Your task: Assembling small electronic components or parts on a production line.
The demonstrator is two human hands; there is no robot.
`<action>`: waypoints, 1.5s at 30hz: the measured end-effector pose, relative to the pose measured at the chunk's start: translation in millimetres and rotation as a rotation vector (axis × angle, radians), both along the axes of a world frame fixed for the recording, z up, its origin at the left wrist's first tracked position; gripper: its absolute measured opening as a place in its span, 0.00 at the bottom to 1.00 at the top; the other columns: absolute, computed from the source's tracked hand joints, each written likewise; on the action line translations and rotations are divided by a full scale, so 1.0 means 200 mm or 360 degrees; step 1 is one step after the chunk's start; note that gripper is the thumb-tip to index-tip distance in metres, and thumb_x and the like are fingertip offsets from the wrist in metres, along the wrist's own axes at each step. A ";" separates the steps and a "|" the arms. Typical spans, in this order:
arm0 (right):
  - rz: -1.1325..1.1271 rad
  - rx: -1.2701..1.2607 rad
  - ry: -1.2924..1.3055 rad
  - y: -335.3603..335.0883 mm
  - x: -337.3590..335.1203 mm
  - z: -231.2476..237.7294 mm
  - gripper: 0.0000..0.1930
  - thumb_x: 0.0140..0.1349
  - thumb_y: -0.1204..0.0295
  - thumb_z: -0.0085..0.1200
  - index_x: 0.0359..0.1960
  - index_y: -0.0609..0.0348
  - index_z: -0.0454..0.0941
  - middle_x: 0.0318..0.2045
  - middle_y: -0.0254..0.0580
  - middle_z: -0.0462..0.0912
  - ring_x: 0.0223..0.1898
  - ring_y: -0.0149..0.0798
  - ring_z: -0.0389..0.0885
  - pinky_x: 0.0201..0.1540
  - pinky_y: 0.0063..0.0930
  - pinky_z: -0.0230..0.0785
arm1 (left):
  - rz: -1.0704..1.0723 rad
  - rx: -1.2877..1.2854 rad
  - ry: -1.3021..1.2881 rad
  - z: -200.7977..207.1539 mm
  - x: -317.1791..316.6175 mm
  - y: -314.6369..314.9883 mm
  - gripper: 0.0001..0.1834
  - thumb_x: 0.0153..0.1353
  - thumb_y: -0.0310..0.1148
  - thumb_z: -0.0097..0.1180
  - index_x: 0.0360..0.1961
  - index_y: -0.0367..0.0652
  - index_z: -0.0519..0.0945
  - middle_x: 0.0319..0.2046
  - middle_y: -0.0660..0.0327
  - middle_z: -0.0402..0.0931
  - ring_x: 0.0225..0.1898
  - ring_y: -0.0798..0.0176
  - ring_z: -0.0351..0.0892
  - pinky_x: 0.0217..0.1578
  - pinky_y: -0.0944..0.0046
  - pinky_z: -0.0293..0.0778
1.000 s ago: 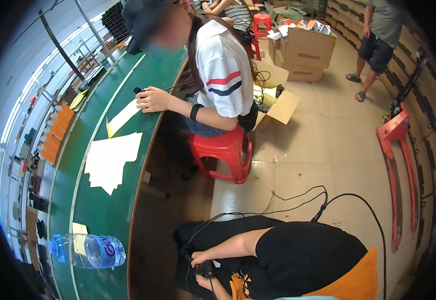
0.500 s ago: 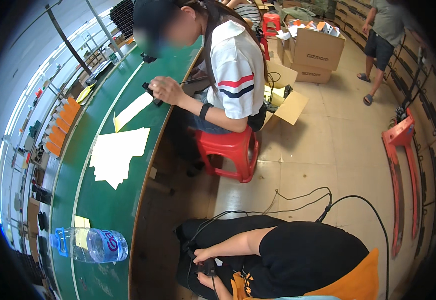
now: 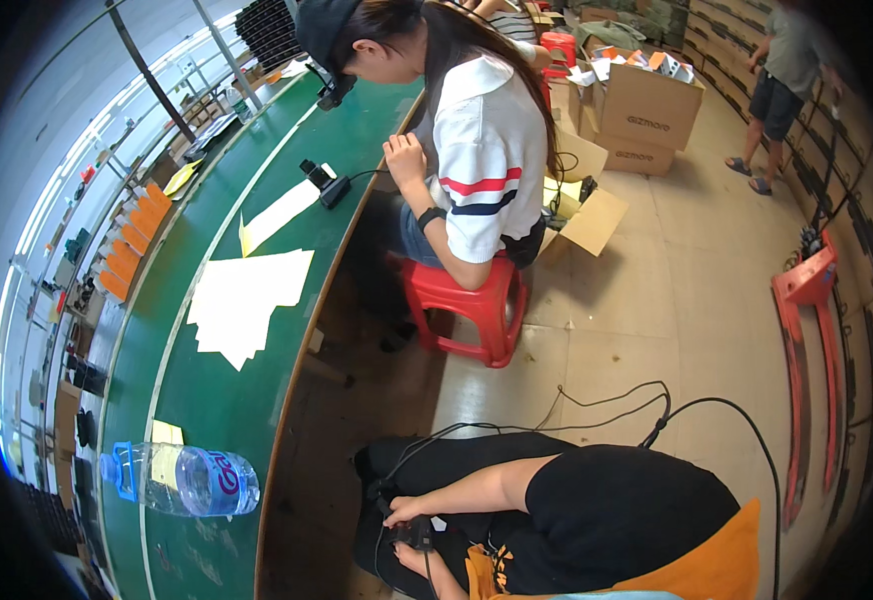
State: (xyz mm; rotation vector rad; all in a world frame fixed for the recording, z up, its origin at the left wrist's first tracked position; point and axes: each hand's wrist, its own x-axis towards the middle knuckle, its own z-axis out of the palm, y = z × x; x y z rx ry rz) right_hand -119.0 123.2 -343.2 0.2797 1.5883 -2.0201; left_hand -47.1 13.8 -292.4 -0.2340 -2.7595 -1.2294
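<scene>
Low in the view, my right hand (image 3: 404, 509) and my left hand (image 3: 414, 556) are closed around a small black cabled device (image 3: 415, 533) over my lap. The right forearm crosses my dark trousers, while the left one enters from the lower edge. Part of the device is hidden by my fingers, and its exact kind cannot be made out. Black cables (image 3: 497, 427) run from near it across my legs to the floor at the right. A small white piece (image 3: 439, 523) shows beside the device.
A green table (image 3: 219, 410) at the left bears paper sheets (image 3: 247, 305), a large water bottle (image 3: 192, 481) and another black device (image 3: 329, 186). A person (image 3: 482, 150) sits ahead on a red stool (image 3: 477, 305). Cartons (image 3: 647, 105) and a red pallet jack (image 3: 807, 290) stand beyond.
The view has shifted slightly. The seated person's hand has left the device on the table and is now raised before their chest. My hands keep their hold.
</scene>
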 end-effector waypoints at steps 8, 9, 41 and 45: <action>0.0051 0.0013 -0.0069 0.00 0.01 -0.05 0.12 0.51 0.65 0.56 0.25 0.63 0.77 0.21 0.39 0.77 0.23 0.34 0.75 0.26 0.28 0.66 | 0.0001 -0.0076 -0.0007 -0.05 -0.01 -0.01 0.14 0.44 0.27 0.56 0.35 0.36 0.80 0.32 0.49 0.78 0.35 0.47 0.76 0.38 0.55 0.69; 0.0027 -0.0037 -0.0096 -0.01 0.01 -0.05 0.11 0.51 0.65 0.56 0.25 0.63 0.77 0.21 0.38 0.77 0.22 0.34 0.75 0.25 0.28 0.65 | 0.0005 -0.0051 0.0054 -0.04 -0.01 -0.01 0.14 0.44 0.27 0.56 0.35 0.36 0.80 0.32 0.49 0.78 0.36 0.47 0.76 0.39 0.55 0.69; 0.0061 0.0156 -0.0167 0.05 0.01 -0.02 0.08 0.56 0.70 0.55 0.30 0.62 0.81 0.22 0.35 0.79 0.21 0.28 0.75 0.23 0.21 0.65 | 0.0116 -0.0042 -0.0017 0.08 0.03 -0.01 0.11 0.45 0.22 0.48 0.33 0.38 0.76 0.33 0.46 0.73 0.39 0.40 0.69 0.40 0.50 0.67; 0.0131 0.0294 -0.0146 0.04 0.00 -0.06 0.07 0.56 0.69 0.56 0.30 0.60 0.80 0.22 0.33 0.78 0.20 0.27 0.74 0.22 0.20 0.63 | 0.0091 -0.0126 -0.0099 0.11 0.02 -0.01 0.12 0.46 0.24 0.51 0.34 0.36 0.77 0.35 0.47 0.74 0.40 0.42 0.70 0.43 0.52 0.67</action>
